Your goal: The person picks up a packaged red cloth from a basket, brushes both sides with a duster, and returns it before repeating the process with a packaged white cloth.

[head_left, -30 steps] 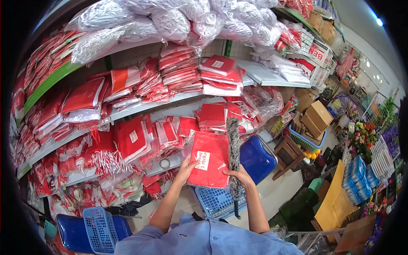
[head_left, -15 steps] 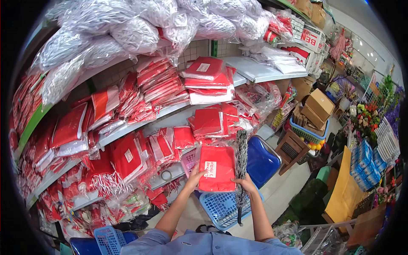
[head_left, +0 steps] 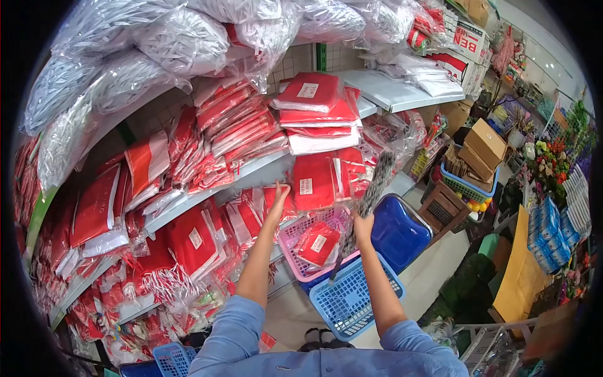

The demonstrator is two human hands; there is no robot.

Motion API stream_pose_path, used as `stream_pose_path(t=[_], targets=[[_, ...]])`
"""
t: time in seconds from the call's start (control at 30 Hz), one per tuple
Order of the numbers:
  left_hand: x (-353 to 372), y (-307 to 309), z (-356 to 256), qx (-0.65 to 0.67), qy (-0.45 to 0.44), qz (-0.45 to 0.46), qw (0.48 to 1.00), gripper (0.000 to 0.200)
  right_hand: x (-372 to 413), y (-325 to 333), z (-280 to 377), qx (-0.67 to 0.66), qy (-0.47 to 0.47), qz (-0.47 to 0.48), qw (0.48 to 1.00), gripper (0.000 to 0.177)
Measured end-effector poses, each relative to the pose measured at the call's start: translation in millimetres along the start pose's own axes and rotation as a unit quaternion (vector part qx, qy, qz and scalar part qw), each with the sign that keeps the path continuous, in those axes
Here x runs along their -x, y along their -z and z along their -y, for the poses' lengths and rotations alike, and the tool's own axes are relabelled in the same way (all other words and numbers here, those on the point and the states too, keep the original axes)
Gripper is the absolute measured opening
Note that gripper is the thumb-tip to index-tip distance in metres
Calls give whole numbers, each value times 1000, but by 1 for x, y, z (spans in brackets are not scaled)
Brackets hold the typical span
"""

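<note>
Here, in the head view, the left hand is raised at the end of a stretched-out arm. Its fingers are straight and its palm lies flat against the left edge of a red packet, which stands upright on the shelf edge. The hand is open and presses rather than grips. The right hand, a little lower and just right of the packet, is closed round the dark handle of a speckled duster. The fluffy head slants up and away past the packet's right edge, and the handle end pokes out below the fist. Whether the right fingers also touch the packet I cannot tell.

The packet looks like folded cloth in a clear plastic sleeve with a white label. It is probably light, soft and apt to flop, with slippery film. A flat palm, or a pinch at both side edges, should suit it better than a hold on one corner.

Below both hands sits a pink basket holding a smaller packet. A blue basket lies under the right forearm, and a blue stool stands to the right of the right hand.
</note>
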State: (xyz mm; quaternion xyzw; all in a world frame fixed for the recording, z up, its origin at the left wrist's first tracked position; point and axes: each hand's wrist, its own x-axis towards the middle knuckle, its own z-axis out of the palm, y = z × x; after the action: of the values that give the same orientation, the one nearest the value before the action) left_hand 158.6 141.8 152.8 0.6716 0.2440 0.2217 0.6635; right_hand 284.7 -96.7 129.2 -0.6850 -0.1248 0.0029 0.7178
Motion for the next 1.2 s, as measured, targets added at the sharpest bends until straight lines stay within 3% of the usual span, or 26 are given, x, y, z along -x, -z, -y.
stream_pose_path(t=[0.07, 0.1, 0.2, 0.23, 0.27, 0.33, 0.47, 0.77, 1.0, 1.1, 1.2], targets=[[12, 8, 25, 43, 49, 7, 998, 88, 26, 16, -37, -15, -53, 31, 998, 25], [18, 8, 43, 71, 67, -24, 995, 67, 36, 23, -43, -23, -80, 44, 996, 23], [47, 0, 77, 174, 76, -18, 982, 56, 65, 49, -36, 23, -100, 90, 991, 17], [60, -7, 86, 167, 79, -32, 982, 41, 67, 58, -67, 24, -95, 90, 991, 13], [68, -10, 99, 162, 102, -10, 981, 40, 71, 68, -64, 44, -163, 122, 978, 12], [79, -15, 134, 156, 147, 33, 976, 37, 80, 78, -61, 43, -170, 116, 978, 11], [95, -30, 184, 142, 230, 10, 963, 31, 89, 93, -80, 60, -242, 104, 963, 18], [111, -51, 313, 128, 337, 28, 932, 38, 129, 111, -210, 68, -328, 85, 938, 19], [72, -62, 403, 257, 408, -129, 866, 36, 142, 112, -250, 64, -374, 67, 923, 19], [53, -56, 440, 165, 441, -161, 867, 36, 149, 109, -263, 36, -380, 51, 923, 20], [47, -54, 505, 51, 346, -137, 927, 30, 153, 110, -265, 48, -412, 73, 907, 24]])
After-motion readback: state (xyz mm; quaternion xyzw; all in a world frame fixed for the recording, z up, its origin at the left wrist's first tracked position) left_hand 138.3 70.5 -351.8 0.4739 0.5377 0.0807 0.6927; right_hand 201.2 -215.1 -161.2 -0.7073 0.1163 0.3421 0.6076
